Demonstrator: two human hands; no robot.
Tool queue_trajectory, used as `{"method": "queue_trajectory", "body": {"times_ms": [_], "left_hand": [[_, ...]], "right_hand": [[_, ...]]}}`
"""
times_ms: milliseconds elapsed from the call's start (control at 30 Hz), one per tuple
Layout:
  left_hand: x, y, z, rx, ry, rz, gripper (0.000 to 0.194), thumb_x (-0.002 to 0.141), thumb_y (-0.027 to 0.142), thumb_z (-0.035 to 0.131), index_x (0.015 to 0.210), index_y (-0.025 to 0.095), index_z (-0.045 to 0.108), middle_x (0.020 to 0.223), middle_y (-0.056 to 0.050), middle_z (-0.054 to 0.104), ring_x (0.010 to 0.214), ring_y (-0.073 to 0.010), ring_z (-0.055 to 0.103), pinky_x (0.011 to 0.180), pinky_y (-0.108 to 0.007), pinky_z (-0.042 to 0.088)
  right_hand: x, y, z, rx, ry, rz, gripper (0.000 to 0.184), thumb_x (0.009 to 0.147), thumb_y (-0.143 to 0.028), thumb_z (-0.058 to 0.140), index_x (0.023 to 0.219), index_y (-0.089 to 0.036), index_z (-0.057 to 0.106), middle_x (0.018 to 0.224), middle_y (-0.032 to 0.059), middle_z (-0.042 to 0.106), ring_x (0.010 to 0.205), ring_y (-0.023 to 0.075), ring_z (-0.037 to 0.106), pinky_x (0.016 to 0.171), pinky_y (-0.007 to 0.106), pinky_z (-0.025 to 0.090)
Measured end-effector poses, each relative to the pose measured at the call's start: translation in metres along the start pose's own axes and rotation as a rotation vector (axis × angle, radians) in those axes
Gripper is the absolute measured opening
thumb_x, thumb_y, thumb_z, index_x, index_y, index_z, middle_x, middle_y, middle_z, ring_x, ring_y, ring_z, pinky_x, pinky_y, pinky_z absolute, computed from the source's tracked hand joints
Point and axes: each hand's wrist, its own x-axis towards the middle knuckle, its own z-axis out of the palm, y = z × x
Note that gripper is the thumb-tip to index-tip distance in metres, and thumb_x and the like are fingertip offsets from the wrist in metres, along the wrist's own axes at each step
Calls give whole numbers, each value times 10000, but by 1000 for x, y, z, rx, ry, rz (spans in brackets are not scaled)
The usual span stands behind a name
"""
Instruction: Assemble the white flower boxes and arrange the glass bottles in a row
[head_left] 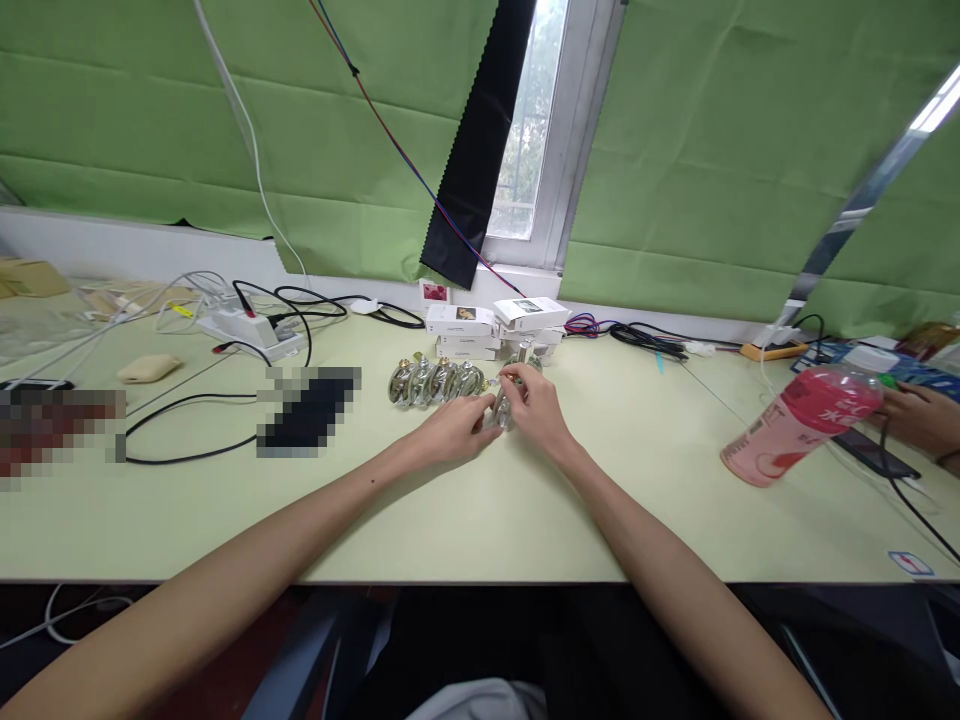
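My left hand [456, 428] and my right hand [537, 408] meet over the middle of the table. Their fingers are closed around one small, shiny, clear rounded piece [503, 412], which they partly cover. Left of it stands a tight row of several similar rounded glassy pieces [435, 383] with gold-coloured bits on top; their exact kind cannot be made out. Just behind my right hand, a short silvery cylinder [525, 350] sticks up. Small white boxes [459, 321] with printed pictures are stacked beyond the row, and another white box [529, 313] lies tilted on the right stack.
A pink drink bottle [806, 415] leans at the right, near another person's hand [919, 415]. White power strips [251, 330] and cables occupy the back left. A blurred dark rectangle [309, 412] and a beige case [148, 369] lie left. Black cables [645, 338] run along the wall.
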Motion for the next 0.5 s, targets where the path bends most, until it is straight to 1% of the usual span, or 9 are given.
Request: {"method": "queue_trajectory", "body": {"times_ms": [267,500], "left_hand": [[0,1,0,-7,-2,-7,187,909,385,543,978,211,536,720,-7,638,634,-201,579,560,-287,323],[1,0,0,-1,-5,-13,202,908,391,543,999,212,547,729,-14,639,647,-206,586,559,-290,323]], "right_hand": [[-1,0,-1,10,1,7,214,959,-305,434,934,-209,624,942,52,674,832,198,621,770,323,473],[0,0,0,6,-4,8,193,945,-304,460,957,-212,630,963,57,675,826,200,625,770,327,484]]}}
